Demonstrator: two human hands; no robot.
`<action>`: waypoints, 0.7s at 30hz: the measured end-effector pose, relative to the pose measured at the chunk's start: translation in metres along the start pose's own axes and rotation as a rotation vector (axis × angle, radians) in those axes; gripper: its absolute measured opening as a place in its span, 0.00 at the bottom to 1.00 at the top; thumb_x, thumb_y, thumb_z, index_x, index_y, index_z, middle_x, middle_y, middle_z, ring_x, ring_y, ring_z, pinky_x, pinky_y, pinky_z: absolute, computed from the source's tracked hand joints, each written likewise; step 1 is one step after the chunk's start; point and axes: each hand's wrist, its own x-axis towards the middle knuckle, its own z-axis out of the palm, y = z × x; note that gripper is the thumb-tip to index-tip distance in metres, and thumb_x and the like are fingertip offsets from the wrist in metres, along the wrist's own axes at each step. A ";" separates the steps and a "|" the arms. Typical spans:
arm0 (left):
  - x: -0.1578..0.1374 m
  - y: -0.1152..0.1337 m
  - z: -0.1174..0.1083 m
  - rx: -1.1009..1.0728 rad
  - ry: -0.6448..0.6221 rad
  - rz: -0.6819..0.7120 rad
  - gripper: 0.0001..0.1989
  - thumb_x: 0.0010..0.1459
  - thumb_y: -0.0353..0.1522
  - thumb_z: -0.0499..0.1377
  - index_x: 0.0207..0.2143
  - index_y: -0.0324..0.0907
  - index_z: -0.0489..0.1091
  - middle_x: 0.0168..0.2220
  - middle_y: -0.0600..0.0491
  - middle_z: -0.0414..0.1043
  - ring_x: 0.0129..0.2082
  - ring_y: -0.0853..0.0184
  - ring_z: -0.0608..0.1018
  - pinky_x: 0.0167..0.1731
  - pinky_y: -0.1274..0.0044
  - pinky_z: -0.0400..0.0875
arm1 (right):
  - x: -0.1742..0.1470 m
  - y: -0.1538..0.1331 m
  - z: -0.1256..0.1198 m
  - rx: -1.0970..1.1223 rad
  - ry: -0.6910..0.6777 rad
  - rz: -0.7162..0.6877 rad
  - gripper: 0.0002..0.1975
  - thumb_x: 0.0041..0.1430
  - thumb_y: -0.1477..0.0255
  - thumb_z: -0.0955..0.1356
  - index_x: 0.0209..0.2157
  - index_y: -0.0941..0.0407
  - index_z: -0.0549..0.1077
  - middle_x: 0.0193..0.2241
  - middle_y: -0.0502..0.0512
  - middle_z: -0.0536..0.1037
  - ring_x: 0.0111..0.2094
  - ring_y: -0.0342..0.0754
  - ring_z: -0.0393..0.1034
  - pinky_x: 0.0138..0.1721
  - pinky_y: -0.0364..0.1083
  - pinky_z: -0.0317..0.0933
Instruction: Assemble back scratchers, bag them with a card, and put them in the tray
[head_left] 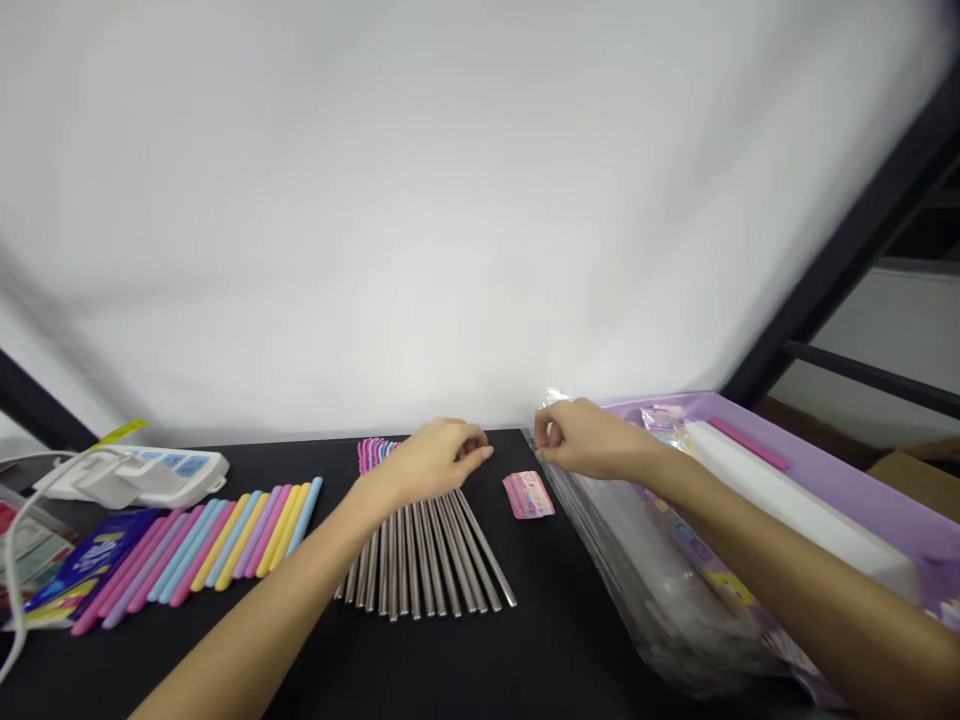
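My left hand hovers over the far part of a fanned row of slim metal tubes, its fingers curled toward the thumb with nothing visible between them. Pink, purple and blue wavy ends show beyond the wrist. My right hand pinches at the far end of a stack of clear plastic bags; how many bags the fingers grip cannot be made out. Between the hands lies a small stack of pink printed cards on the black table.
Pastel sticks lie side by side at the left, near a blue packet. Behind them sits a white power strip with a cable. A purple tray holding a white block stands at the right. A white wall rises behind.
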 end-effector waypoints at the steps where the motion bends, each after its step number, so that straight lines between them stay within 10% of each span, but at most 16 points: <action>1: -0.007 -0.004 -0.009 -0.003 -0.015 -0.046 0.16 0.64 0.39 0.51 0.40 0.41 0.75 0.32 0.49 0.77 0.30 0.63 0.77 0.33 0.74 0.67 | 0.002 -0.010 0.002 0.026 -0.025 -0.016 0.05 0.44 0.79 0.68 0.24 0.55 0.70 0.24 0.53 0.78 0.24 0.47 0.71 0.25 0.44 0.58; 11: -0.066 -0.035 -0.039 0.083 -0.053 -0.207 0.12 0.58 0.36 0.54 0.32 0.43 0.76 0.23 0.53 0.73 0.22 0.66 0.72 0.24 0.77 0.60 | 0.020 -0.078 0.061 0.267 -0.349 0.069 0.16 0.35 0.84 0.67 0.18 0.52 0.57 0.12 0.49 0.70 0.19 0.53 0.73 0.19 0.46 0.63; 21: -0.089 -0.058 -0.082 0.304 -0.064 -0.613 0.05 0.52 0.29 0.58 0.25 0.40 0.73 0.26 0.47 0.75 0.26 0.62 0.78 0.27 0.76 0.67 | 0.025 -0.084 0.035 0.626 -0.212 -0.094 0.13 0.47 0.74 0.69 0.38 0.57 0.73 0.21 0.50 0.76 0.25 0.45 0.70 0.28 0.44 0.64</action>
